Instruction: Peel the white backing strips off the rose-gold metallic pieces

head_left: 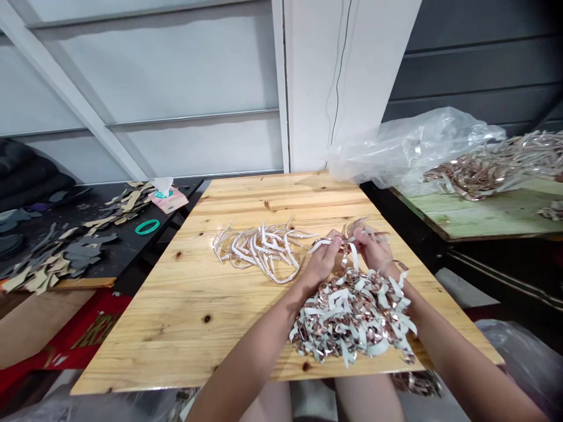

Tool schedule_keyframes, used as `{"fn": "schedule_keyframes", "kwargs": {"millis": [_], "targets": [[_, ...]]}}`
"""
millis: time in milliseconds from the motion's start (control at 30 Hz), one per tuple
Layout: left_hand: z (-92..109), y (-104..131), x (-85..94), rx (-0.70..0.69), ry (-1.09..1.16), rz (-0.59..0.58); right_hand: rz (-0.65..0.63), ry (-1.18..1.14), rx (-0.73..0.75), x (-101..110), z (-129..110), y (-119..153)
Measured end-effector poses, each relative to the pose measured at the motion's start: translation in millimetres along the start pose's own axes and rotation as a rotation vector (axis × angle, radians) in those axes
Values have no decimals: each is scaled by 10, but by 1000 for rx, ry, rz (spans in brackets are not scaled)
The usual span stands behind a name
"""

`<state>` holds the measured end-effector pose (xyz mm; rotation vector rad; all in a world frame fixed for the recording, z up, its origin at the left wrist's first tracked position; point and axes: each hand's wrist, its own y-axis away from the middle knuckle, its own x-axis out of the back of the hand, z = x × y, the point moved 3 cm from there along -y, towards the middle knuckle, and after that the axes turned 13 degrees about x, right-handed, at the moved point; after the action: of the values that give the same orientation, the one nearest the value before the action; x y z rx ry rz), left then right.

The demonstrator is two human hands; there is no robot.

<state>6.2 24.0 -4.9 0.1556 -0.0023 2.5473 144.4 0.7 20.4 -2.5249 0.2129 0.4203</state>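
Both my hands are raised just beyond a heap of curled strips [352, 316], shiny rose-gold on one side and whitish on the other. My left hand [326, 255] is closed, pinching a strip [320, 244] between thumb and fingers. Close beside it, my right hand [372, 246] is also closed on strips of the same kind, with ends sticking out past the fingers. One whitish strip [354, 257] dangles between the two hands. Left of my hands lies a looser pile of narrow white-edged strips [264, 246] on the wooden table [176, 328].
On the right, a green-topped table [492, 211] bears more shiny strips [479, 170] and a clear plastic bag [422, 146]. The dark table [109, 258] at left holds scraps, a pink tissue pack [169, 200] and a green ring [147, 227]. A wall stands behind.
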Motion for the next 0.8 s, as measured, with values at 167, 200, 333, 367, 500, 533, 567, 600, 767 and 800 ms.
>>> {"fn": "schedule_keyframes", "kwargs": {"millis": [167,200,333,367,500,533,567,600,767,800], "targets": [[112,36,7,-151,-120,-21,-96,91,-68,6,65,59],[110,24,1,-166,-125,-14,-85,71,-80,-6,65,58],[77,-24,-26,-177,-82,7,-40,-14,-85,-58,22,31],[70,-34,-33,-173,-74,4,-27,-35,-90,-65,9,25],[54,-65,-51,-181,-113,-8,28,-132,-157,-62,-25,14],[53,-70,-50,-187,-132,0,42,-154,-173,-56,-31,11],[52,-72,-47,-192,-153,11,60,-176,-186,-48,-37,7],[52,-73,-43,-193,-174,19,78,-200,-198,-39,-45,1],[100,-16,-9,-90,-264,22,114,-333,-237,5,-112,-34],[122,10,-3,-66,-261,5,123,-355,-237,12,-130,-39]]}}
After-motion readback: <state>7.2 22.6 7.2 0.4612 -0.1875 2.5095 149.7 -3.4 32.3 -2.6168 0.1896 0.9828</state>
